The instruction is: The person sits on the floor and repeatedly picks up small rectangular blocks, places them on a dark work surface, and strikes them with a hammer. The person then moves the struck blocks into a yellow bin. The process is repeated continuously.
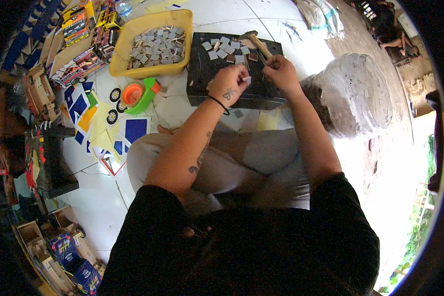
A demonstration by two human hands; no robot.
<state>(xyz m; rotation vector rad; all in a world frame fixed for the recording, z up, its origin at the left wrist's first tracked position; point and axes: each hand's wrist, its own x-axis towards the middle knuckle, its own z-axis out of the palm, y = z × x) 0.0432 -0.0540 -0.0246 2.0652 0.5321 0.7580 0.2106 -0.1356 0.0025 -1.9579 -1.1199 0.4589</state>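
My left hand (228, 84) is closed, its fingertips pinching a small pale flat piece (246, 79) above a black block (207, 91). To its right, my right hand (283, 74) is closed in a pinch over the block's right side. Whatever lies between its fingers is too small to make out. A hammer (261, 47) with a wooden handle rests on the far part of the block, the handle's end right by my right hand. Several small grey square pieces (222, 53) lie on the block, with a few brown ones (253, 57) nearer my hands.
A yellow tub (115, 69) of grey squares stands far left. Nearer lie a green and orange toy part (147, 98), small black wheels (112, 116) and blue and yellow sheets (136, 129). A big plastic-wrapped roll (355, 96) sits right of the block. Wooden toy trucks (59, 261) stand lower left.
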